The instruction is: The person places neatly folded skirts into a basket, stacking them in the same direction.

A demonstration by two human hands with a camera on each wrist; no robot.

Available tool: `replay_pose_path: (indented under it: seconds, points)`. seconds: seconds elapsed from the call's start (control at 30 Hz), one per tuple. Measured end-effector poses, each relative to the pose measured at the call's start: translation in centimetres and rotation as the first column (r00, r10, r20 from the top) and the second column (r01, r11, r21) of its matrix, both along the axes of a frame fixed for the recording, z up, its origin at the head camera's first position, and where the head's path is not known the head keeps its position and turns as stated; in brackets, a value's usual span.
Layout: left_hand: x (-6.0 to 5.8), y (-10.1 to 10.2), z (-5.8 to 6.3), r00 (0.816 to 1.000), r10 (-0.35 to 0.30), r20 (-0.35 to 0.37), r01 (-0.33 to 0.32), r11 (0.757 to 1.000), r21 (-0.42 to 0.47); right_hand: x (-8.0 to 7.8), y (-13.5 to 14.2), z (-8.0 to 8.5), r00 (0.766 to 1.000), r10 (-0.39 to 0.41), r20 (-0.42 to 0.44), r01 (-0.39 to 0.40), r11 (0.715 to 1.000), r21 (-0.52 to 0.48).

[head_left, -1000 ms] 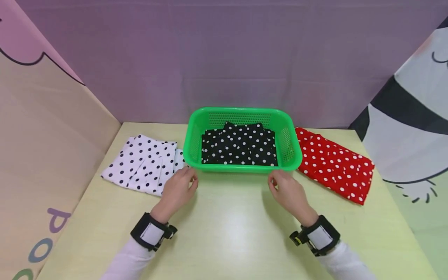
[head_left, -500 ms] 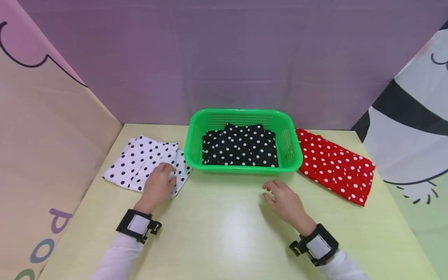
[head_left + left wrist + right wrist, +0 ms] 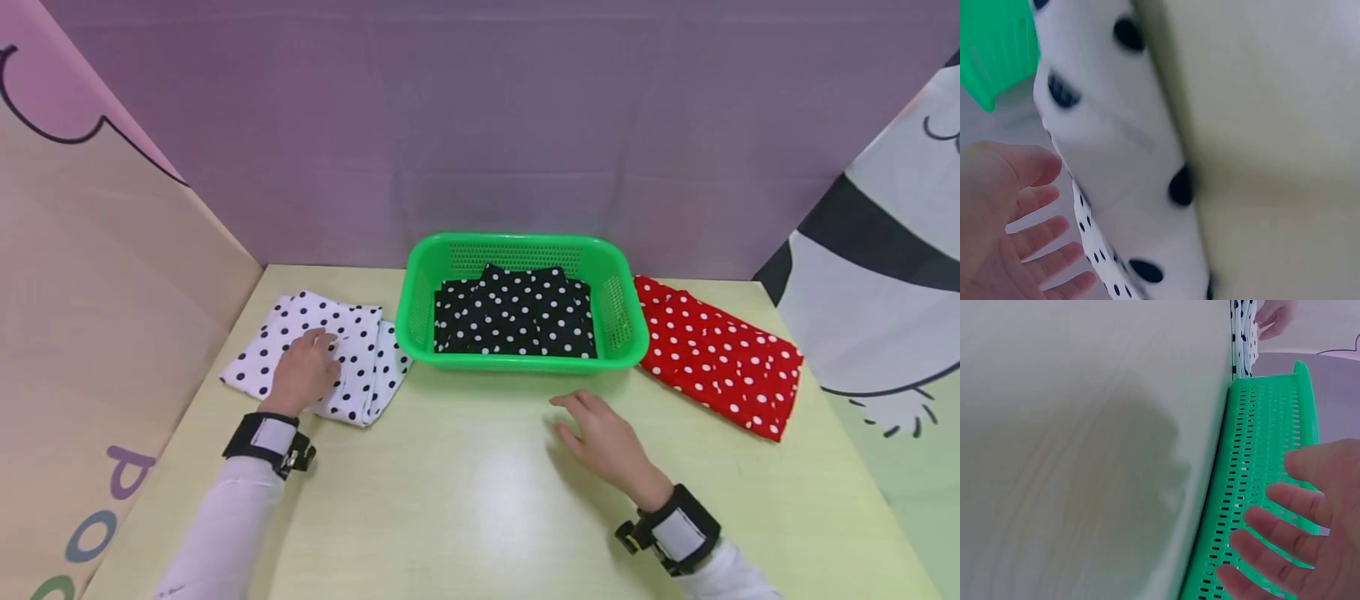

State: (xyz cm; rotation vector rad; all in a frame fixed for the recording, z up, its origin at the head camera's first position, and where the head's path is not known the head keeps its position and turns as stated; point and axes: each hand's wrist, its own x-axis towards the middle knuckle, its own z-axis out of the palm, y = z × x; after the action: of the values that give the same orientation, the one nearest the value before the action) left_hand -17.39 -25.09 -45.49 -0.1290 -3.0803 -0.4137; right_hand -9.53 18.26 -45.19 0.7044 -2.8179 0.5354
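A folded white cloth with black dots [image 3: 358,354] lies at the left of the table. Over it is my left hand [image 3: 303,371], fingers loosely bent with nothing between them; in the left wrist view the fingers [image 3: 1047,234] spread beside the cloth's folded edge [image 3: 1122,156]. My right hand [image 3: 603,442] hovers over the table in front of the green basket [image 3: 517,362], holding nothing. Its fingers [image 3: 1279,540] are spread and relaxed in the right wrist view. Folded black cloth with white dots [image 3: 517,312] lies inside the basket.
On the right, a folded red cloth with white dots [image 3: 720,358] lies close to the basket. A purple curtain [image 3: 510,125] hangs behind the pale table [image 3: 480,500]. Printed cloth panels stand at both sides.
My left hand has left the basket's front left corner and moved left over the white dotted cloth. My right hand has drawn back slightly from the basket's rim and its fingers have opened.
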Motion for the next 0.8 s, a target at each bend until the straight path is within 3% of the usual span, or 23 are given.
replay_pose_path:
  seconds: [0.2, 0.43, 0.8]
  points:
    - [-1.3, -1.3, 0.4, 0.993, 0.035, 0.109, -0.028, 0.997, -0.070, 0.0, -0.2, -0.3, 1.000, 0.011, 0.001, -0.011, 1.000, 0.000]
    - [-1.3, -2.4, -0.1, 0.973, 0.019, 0.229, -0.005, 0.998, -0.061, 0.1, -0.4, -0.1, 0.999, 0.032, -0.016, -0.032, 0.999, -0.001]
    - [0.3, -2.7, -0.6, 0.976, -0.007, 0.219, 0.018, 0.999, -0.048, 0.2, -0.8, -0.4, 0.996, 0.089, -0.032, -0.089, 0.996, -0.012]
